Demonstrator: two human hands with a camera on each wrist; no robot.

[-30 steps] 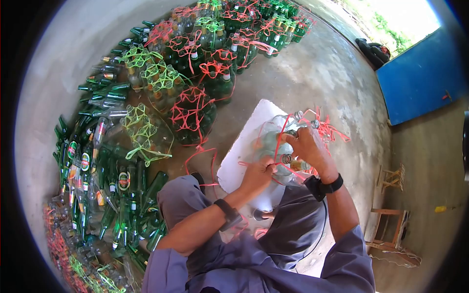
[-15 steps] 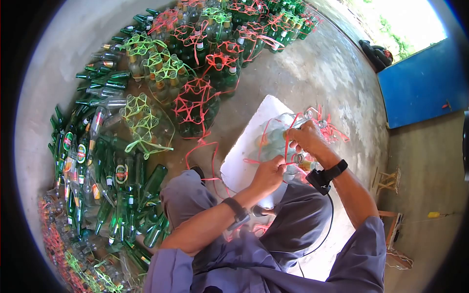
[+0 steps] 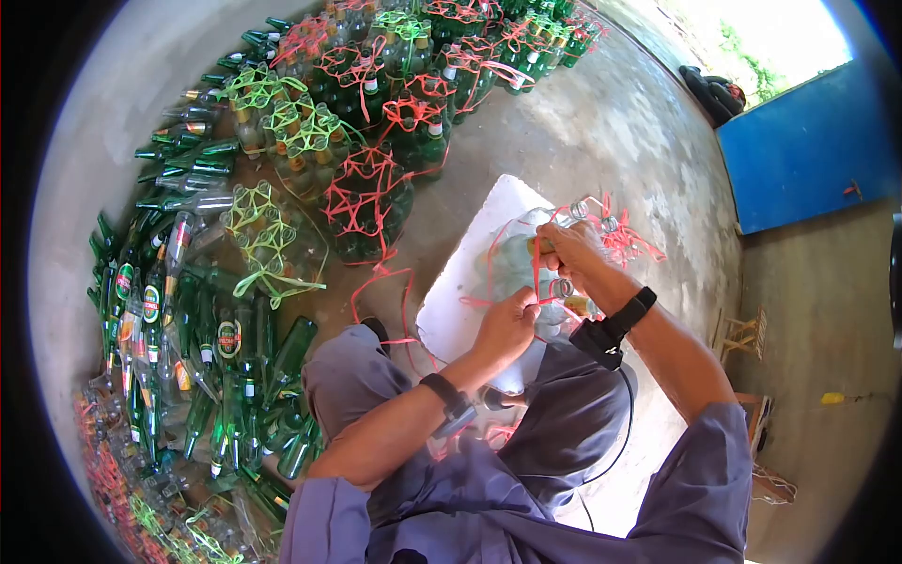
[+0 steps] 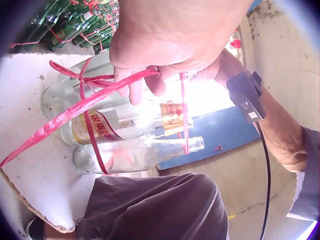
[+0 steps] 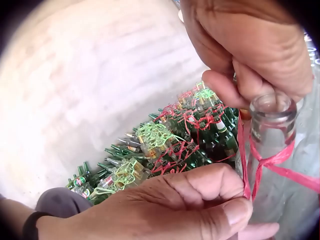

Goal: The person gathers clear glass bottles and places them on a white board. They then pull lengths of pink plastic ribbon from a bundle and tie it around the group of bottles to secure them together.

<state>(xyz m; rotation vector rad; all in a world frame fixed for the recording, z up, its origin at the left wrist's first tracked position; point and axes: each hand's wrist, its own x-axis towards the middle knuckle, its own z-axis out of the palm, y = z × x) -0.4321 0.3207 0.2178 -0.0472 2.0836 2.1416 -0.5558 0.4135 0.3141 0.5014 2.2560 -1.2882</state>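
Observation:
A cluster of clear glass bottles (image 3: 512, 266) stands on a white foam slab (image 3: 460, 282), with red plastic strap (image 4: 95, 100) around the bodies and necks. My left hand (image 3: 507, 324) pinches the strap between thumb and forefinger, beside a clear bottle neck (image 5: 272, 125). Strap also loops around that neck. Across the cluster my right hand (image 3: 578, 256) has its fingers curled at the bottle tops, around the upper run of the strap; its fingertips are partly hidden. Some bottles carry gold neck foil, and one has a red and yellow label (image 4: 97, 127).
Bundles tied with red strap (image 3: 371, 202) and green strap (image 3: 263, 235) stand on the left. Many loose green bottles (image 3: 235, 404) lie by the wall. Red strap (image 3: 404, 282) trails on the floor by my left knee. A blue door panel (image 3: 799, 150) is at the right.
The head view has shifted slightly. Both hands stay at the same bottles; the right hand has drawn a little up and away, the strap running straight between the hands.

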